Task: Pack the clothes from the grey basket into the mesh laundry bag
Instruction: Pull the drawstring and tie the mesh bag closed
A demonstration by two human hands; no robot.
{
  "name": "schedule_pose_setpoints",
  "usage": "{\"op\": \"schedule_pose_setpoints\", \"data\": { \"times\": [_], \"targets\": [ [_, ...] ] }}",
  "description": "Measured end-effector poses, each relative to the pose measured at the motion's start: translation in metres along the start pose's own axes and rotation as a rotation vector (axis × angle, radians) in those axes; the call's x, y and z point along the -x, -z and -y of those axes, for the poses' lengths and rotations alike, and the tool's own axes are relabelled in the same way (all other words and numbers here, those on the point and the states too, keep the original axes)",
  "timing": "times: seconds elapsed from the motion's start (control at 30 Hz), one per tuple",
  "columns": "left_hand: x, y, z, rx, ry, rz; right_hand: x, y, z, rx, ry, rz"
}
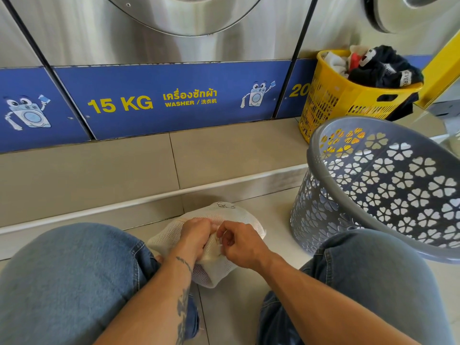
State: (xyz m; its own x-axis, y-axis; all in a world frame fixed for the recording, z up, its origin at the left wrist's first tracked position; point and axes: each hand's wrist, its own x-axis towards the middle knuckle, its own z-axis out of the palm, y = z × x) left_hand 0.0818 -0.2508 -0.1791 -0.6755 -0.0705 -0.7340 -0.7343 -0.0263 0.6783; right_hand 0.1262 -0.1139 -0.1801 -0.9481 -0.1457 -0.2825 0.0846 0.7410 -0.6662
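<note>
A white mesh laundry bag (224,215) lies bulging on the floor between my knees. My left hand (195,235) clutches the bag's gathered top edge. My right hand (240,244) pinches the same edge right beside it, fingers closed on something small that I cannot make out. The grey basket (373,185) with heart-shaped cut-outs stands tilted at the right, and no clothes show in the part of its inside that I see.
A yellow basket (348,100) heaped with dark and white clothes stands on the raised tiled step (124,165) at the back right. Steel washers (174,26) with blue panels line the wall. My jeans-clad knees flank the bag.
</note>
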Motion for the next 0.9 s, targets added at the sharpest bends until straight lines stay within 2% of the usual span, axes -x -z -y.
{"op": "schedule_pose_setpoints", "data": {
  "times": [0.13,0.2,0.33,0.43,0.57,0.77,0.9],
  "targets": [
    [-0.003,-0.004,-0.004,0.066,-0.045,-0.062,0.005,-0.006,-0.004,0.175,0.052,0.163],
    [-0.008,-0.006,-0.007,0.104,-0.067,-0.083,0.009,-0.015,-0.004,0.176,0.050,0.213],
    [-0.012,-0.007,-0.008,0.099,-0.093,-0.107,0.003,-0.012,-0.009,0.067,-0.036,0.154],
    [-0.012,-0.005,-0.007,0.089,-0.120,-0.120,0.000,-0.002,-0.014,-0.081,-0.154,0.027],
    [-0.015,-0.006,-0.007,0.094,-0.143,-0.122,-0.004,-0.003,-0.004,-0.182,-0.122,-0.104],
    [-0.016,-0.007,-0.007,0.097,-0.174,-0.149,-0.001,-0.010,0.001,-0.224,-0.091,-0.037],
    [-0.017,-0.007,-0.006,0.100,-0.169,-0.153,-0.001,-0.011,-0.001,-0.165,-0.044,-0.037]
  ]
}}
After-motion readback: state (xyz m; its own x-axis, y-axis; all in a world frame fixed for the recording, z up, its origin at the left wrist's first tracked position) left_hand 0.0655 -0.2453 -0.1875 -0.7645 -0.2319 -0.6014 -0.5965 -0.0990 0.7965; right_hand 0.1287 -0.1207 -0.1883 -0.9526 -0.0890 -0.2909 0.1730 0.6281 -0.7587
